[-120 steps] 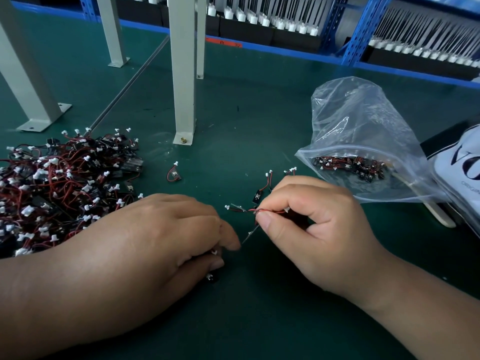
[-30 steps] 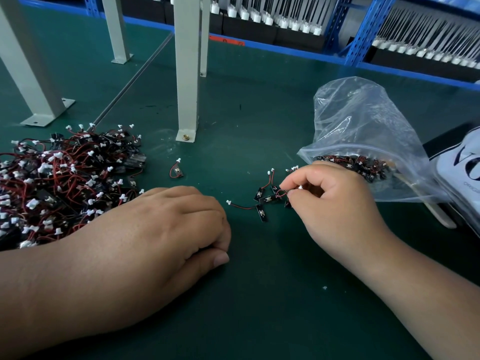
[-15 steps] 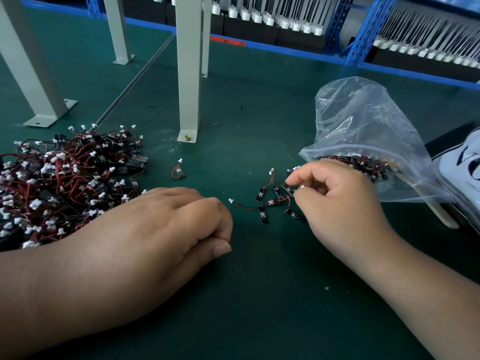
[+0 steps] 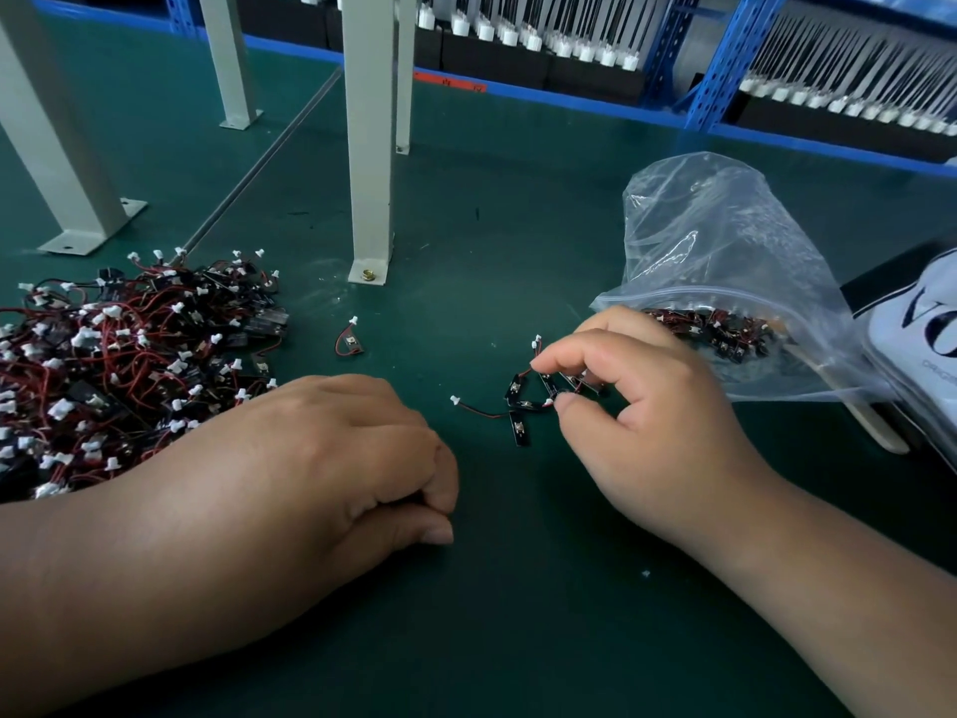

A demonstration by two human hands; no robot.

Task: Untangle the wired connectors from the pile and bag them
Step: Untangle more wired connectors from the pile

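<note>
A tangled pile of wired connectors (image 4: 119,365), red and black wires with white plugs, lies at the left on the green mat. A small loose cluster of connectors (image 4: 528,401) sits in the middle. My right hand (image 4: 637,422) hovers over that cluster, with thumb and forefinger curled round its wires. My left hand (image 4: 331,469) rests on the mat as a loose fist beside the pile; nothing shows in it. A clear zip bag (image 4: 725,282) lies at the right, its mouth toward my right hand, with several connectors inside. A single connector (image 4: 349,342) lies alone.
A grey metal post (image 4: 370,147) is bolted to the mat behind the cluster, with more posts (image 4: 46,147) at the left. Blue shelving (image 4: 725,59) with trays of parts runs along the back. A white printed bag (image 4: 927,344) lies at the far right edge.
My right hand carried a freed connector from the centre to the cluster by the bag and now fingers the cluster. My left hand let go of the wire and curled on the mat.
</note>
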